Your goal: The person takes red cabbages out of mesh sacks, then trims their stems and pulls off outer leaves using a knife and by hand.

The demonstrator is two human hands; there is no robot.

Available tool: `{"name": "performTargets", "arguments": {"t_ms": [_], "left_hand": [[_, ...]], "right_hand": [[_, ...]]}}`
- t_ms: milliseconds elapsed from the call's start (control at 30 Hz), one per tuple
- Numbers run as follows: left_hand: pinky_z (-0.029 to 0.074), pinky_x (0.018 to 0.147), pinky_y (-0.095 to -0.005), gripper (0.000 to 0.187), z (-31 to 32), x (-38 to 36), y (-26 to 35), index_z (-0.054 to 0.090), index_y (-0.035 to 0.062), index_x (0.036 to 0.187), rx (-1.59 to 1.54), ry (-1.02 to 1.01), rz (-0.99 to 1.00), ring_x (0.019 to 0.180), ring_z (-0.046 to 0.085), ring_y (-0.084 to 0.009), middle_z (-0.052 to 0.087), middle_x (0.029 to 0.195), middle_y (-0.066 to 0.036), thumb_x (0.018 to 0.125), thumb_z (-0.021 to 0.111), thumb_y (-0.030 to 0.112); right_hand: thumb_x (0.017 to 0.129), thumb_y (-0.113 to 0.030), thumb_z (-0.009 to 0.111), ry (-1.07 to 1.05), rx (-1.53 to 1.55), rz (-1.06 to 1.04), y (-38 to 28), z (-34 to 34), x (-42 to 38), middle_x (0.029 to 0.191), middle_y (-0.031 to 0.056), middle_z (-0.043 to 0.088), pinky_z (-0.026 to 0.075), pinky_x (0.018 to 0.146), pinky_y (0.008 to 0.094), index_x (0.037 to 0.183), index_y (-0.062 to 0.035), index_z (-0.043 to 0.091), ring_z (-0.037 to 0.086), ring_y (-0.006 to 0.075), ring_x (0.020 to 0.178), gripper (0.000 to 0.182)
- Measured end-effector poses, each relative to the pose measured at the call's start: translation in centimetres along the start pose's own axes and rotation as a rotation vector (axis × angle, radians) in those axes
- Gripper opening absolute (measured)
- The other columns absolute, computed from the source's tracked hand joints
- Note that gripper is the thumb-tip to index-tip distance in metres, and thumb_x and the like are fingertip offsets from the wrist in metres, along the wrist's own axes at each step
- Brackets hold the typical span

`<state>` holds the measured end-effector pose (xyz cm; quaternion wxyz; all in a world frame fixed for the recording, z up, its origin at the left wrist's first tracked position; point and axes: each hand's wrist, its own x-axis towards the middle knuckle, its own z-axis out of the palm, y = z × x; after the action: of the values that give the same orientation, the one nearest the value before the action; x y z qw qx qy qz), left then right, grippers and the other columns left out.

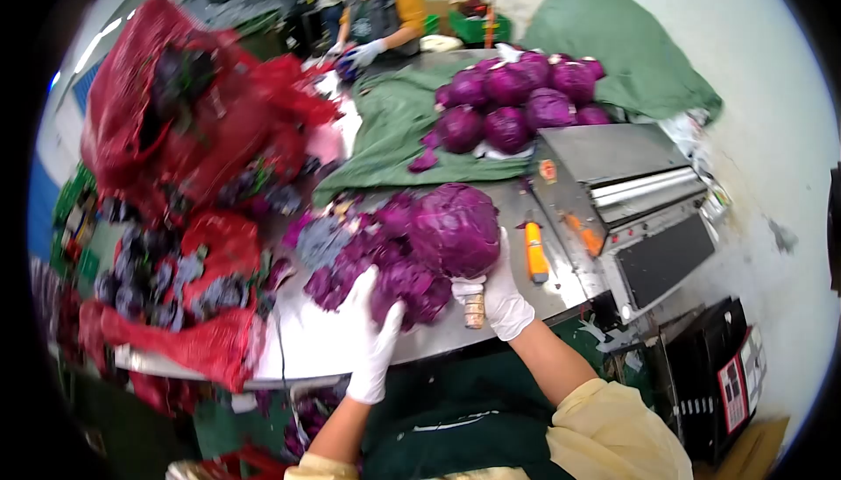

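A trimmed red cabbage (455,228) rests at the front of the metal table, against a heap of loose purple leaves (377,271). My right hand (506,298), in a white glove, grips its lower right side, with part of the fingers hidden behind it. Below the cabbage, by that hand, sits a short brownish cylindrical piece (474,310) whose kind I cannot make out. My left hand (371,340), also white-gloved, is at the near edge of the leaves with thumb and fingers spread, apart from the cabbage.
Several red cabbages (508,130) are piled on a green cloth (385,134) farther back. Right stands a wrapping machine (622,191), with an orange-handled cutter (535,252) beside it. Red mesh sacks (210,112) fill the left. A gloved co-worker (381,16) stands across the table.
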<state>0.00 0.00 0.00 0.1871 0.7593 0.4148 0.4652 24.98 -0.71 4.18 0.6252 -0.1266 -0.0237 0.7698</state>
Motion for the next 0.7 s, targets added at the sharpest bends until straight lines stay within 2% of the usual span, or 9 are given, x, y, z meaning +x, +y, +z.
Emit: {"name": "performTargets", "arguments": {"t_ms": [67, 100, 167, 233, 367, 433, 533, 633, 700], "left_hand": [[0.037, 0.109, -0.0430, 0.064, -2.6, 0.0, -2.2, 0.047, 0.0022, 0.142, -0.010, 0.020, -0.052, 0.131, 0.045, -0.0349, 0.053, 0.138, -0.017, 0.083, 0.073, 0.006], [0.038, 0.108, -0.0436, 0.063, 2.4, -2.9, 0.5, 0.047, 0.0016, 0.141, 0.004, 0.024, -0.040, 0.131, 0.045, -0.0360, 0.050, 0.141, -0.017, 0.084, 0.072, 0.006], [0.038, 0.107, -0.0443, 0.062, 0.9, -2.9, -2.0, 0.048, 0.0006, 0.141, 0.143, 0.030, -0.011, 0.130, 0.045, -0.0386, 0.046, 0.142, -0.021, 0.083, 0.071, 0.007], [0.038, 0.107, -0.0456, 0.063, 0.0, -3.4, -2.8, 0.048, 0.0014, 0.141, 0.237, 0.038, -0.065, 0.128, 0.045, -0.0417, 0.043, 0.141, -0.026, 0.083, 0.072, 0.008], [0.039, 0.104, -0.0495, 0.064, 0.7, -5.7, -3.9, 0.052, 0.0044, 0.137, 0.403, -0.012, -0.039, 0.123, 0.048, -0.0445, 0.048, 0.134, -0.027, 0.078, 0.073, 0.017], [0.041, 0.100, -0.0528, 0.061, 1.4, -5.4, -3.8, 0.055, 0.0060, 0.133, 0.538, 0.018, 0.005, 0.118, 0.051, -0.0420, 0.053, 0.127, -0.023, 0.076, 0.073, 0.021], [0.041, 0.101, -0.0507, 0.059, 1.4, -4.9, -3.1, 0.056, 0.0053, 0.131, 0.580, -0.016, -0.018, 0.121, 0.052, -0.0395, 0.055, 0.128, -0.021, 0.075, 0.070, 0.016], [0.042, 0.105, -0.0500, 0.047, 0.6, -3.7, -0.9, 0.060, 0.0005, 0.127, 0.518, -0.070, -0.078, 0.123, 0.053, -0.0419, 0.058, 0.130, -0.023, 0.086, 0.069, 0.021], [0.042, 0.104, -0.0499, 0.044, 1.0, -3.7, -1.1, 0.060, 0.0016, 0.126, 0.551, -0.062, -0.068, 0.123, 0.053, -0.0416, 0.058, 0.129, -0.024, 0.087, 0.068, 0.021]], "right_hand": [[0.086, -0.071, 0.056, -0.148, 0.133, 0.049, -0.8, 2.0, 1.3, 0.080, -0.0034, 0.059, 0.035, 0.039, 0.0196, 0.109, -0.0174, 0.060, 0.043, 0.0045, 0.044, 0.058], [0.087, -0.070, 0.057, 0.082, -0.014, -0.061, -6.3, 4.6, -4.4, 0.076, -0.0056, 0.057, 0.036, 0.037, 0.0182, 0.101, -0.0176, 0.061, 0.043, 0.0035, 0.045, 0.054], [0.086, -0.070, 0.058, 0.172, -0.192, -0.229, -9.9, 7.4, -4.0, 0.074, -0.0057, 0.056, 0.036, 0.036, 0.0172, 0.099, -0.0171, 0.062, 0.045, 0.0032, 0.045, 0.055], [0.087, -0.069, 0.059, 0.045, -0.275, -0.307, -14.9, 8.9, -3.7, 0.077, -0.0036, 0.058, 0.040, 0.035, 0.0164, 0.100, -0.0161, 0.062, 0.048, 0.0039, 0.046, 0.055], [0.087, -0.062, 0.065, 0.161, -0.426, -0.583, -26.3, 11.1, -3.0, 0.083, -0.0004, 0.062, 0.044, 0.037, 0.0169, 0.100, -0.0160, 0.060, 0.051, 0.0059, 0.048, 0.048], [0.085, -0.059, 0.069, 0.183, -0.462, -0.738, -31.0, 11.5, -2.2, 0.082, -0.0006, 0.063, 0.044, 0.037, 0.0180, 0.100, -0.0167, 0.060, 0.052, 0.0069, 0.048, 0.046], [0.080, -0.060, 0.074, 0.304, -0.405, -0.897, -39.5, 8.8, -0.2, 0.082, -0.0013, 0.063, 0.044, 0.038, 0.0201, 0.101, -0.0185, 0.057, 0.051, 0.0087, 0.047, 0.050], [0.079, -0.058, 0.077, 0.471, -0.372, -1.066, -44.7, 7.1, 1.2, 0.082, 0.0000, 0.061, 0.040, 0.036, 0.0187, 0.099, -0.0172, 0.057, 0.047, 0.0084, 0.046, 0.050], [0.081, -0.056, 0.076, 0.469, -0.363, -1.076, -47.4, 6.1, 2.0, 0.083, 0.0029, 0.061, 0.041, 0.035, 0.0194, 0.104, -0.0133, 0.057, 0.047, 0.0102, 0.044, 0.052]]}}
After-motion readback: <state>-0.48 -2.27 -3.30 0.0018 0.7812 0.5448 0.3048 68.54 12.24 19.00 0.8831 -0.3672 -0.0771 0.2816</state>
